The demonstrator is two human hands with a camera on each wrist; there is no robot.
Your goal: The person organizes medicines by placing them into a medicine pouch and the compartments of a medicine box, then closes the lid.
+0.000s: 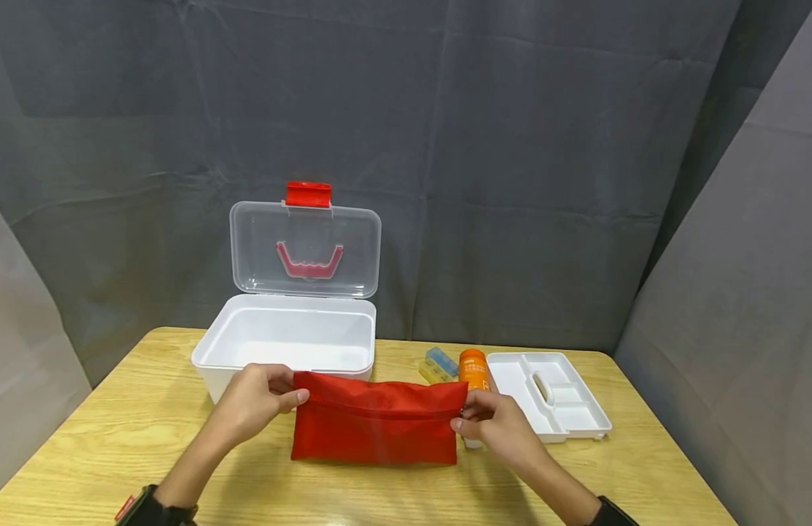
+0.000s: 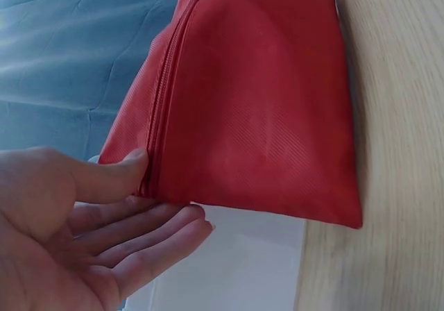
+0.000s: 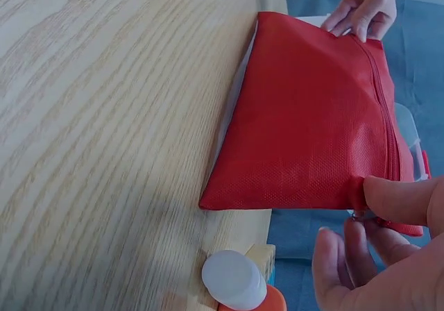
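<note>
While the left hand (image 1: 253, 403) and right hand (image 1: 501, 424) each pinch an end of the red pouch (image 1: 380, 435), it is in front of the white box (image 1: 209, 376), its zip (image 2: 164, 82) apparently closed. The lid (image 1: 258, 241) already stands open, but pouch, orange bottle (image 1: 473, 369), blue-and-yellow case (image 1: 440, 364) and divided tray (image 1: 507, 371) are outside the box so far.

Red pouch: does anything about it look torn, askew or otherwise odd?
Nothing stands out. The red pouch is held roughly level between the left hand and right hand; its zip appears closed, and the side in view shows no tear.
</note>
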